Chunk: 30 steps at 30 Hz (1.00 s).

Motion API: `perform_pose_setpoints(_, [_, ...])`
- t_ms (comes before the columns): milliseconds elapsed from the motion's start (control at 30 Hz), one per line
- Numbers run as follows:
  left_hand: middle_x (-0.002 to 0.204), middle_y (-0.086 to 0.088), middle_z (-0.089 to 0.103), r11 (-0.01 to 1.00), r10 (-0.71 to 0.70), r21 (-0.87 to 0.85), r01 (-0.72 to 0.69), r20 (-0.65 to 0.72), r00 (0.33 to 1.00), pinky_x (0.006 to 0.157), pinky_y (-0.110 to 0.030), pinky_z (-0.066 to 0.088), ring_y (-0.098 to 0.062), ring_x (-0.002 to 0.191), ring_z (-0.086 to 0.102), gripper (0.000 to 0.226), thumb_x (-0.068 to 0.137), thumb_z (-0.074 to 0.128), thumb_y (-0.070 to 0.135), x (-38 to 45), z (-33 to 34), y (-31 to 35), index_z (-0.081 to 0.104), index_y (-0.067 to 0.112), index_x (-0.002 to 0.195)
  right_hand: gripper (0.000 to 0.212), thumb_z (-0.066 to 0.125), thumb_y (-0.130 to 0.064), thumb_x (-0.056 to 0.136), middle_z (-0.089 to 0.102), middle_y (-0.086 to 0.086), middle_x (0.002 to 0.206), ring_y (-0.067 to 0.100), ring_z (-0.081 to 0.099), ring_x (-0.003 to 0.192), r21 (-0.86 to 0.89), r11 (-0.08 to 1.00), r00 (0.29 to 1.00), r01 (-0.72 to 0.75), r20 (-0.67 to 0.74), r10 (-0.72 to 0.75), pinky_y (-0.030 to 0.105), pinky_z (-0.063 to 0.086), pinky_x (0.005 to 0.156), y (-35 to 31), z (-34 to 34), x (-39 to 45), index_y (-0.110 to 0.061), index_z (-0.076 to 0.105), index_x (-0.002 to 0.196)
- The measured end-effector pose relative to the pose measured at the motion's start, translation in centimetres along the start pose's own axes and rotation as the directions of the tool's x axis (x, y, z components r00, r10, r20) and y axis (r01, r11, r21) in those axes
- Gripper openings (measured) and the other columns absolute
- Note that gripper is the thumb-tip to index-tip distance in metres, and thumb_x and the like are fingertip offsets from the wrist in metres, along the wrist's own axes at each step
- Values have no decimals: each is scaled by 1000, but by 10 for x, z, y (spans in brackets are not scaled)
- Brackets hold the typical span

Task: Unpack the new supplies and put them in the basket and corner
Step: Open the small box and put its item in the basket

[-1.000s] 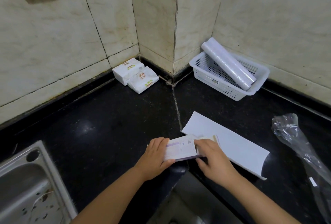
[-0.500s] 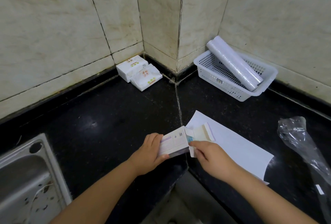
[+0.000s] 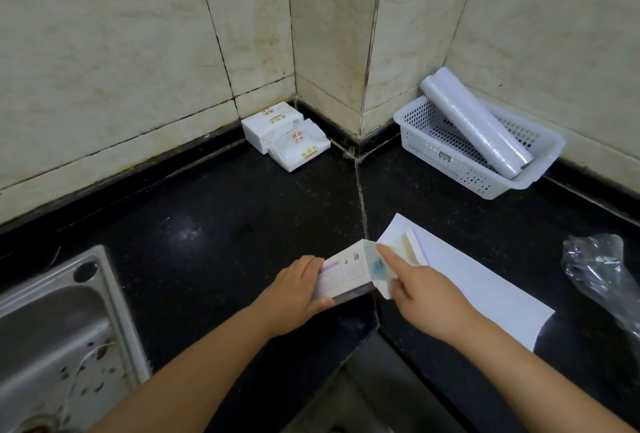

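Note:
A small white carton (image 3: 341, 271) with its right end flap (image 3: 407, 248) open lies at the black counter's front edge. My left hand (image 3: 298, 290) grips the carton's left end. My right hand (image 3: 420, 289) reaches to the open end, its forefinger inside on bluish contents (image 3: 377, 264). A white perforated basket (image 3: 450, 166) stands at the back right against the wall, with a roll of clear film (image 3: 474, 122) leaning across it. Two white tissue packs (image 3: 285, 134) sit in the wall corner at the back.
A long flat white box (image 3: 485, 283) lies on the black counter (image 3: 207, 224) under my right hand. Crumpled clear plastic wrap (image 3: 602, 270) lies at the far right. A steel sink (image 3: 52, 328) fills the lower left. Tiled walls enclose the counter's back.
My right hand has pulled the carton's end flap open and its forefinger now reaches into the opening. The left hand keeps its hold on the carton.

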State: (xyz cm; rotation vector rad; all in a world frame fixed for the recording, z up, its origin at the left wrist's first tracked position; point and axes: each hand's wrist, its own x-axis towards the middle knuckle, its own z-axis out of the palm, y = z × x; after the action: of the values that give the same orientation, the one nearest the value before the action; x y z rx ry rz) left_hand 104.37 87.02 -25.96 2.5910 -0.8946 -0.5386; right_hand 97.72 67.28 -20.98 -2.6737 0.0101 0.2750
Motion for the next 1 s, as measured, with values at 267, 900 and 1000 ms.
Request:
perform_pose_setpoints(267, [140,6,31,997,-18,-73,16,-18,1000,94,-15,34,-3,116,37,64,86,55,46,-13,-3,-10,27,21,138,46,35,-17,93,64,12,106,15,56,75,13,999,999,-48,20,48,23,40,60,-21,-3,10,-23,30,139])
perform_pose_setpoints(900, [148,4,24,999,45,18,-45,17,999,105,-15,27,-5,131,29,73,87,55,45,-18,-1,-6,20,17,144,17,46,-5,83,40,-11,70,15,43,67,92,987,991,131,-43,-127,23,30,59,-10,-7,21,-20,51,78])
perform_pose_setpoints(1000, [145,7,26,999,35,-6,-35,7,999,98,-12,29,-1,125,32,71,85,56,45,-18,0,-7,22,20,142,18,49,-9,88,38,-17,71,5,44,65,150,979,987,136,-110,-120,10,31,58,-7,-6,18,-12,61,101])
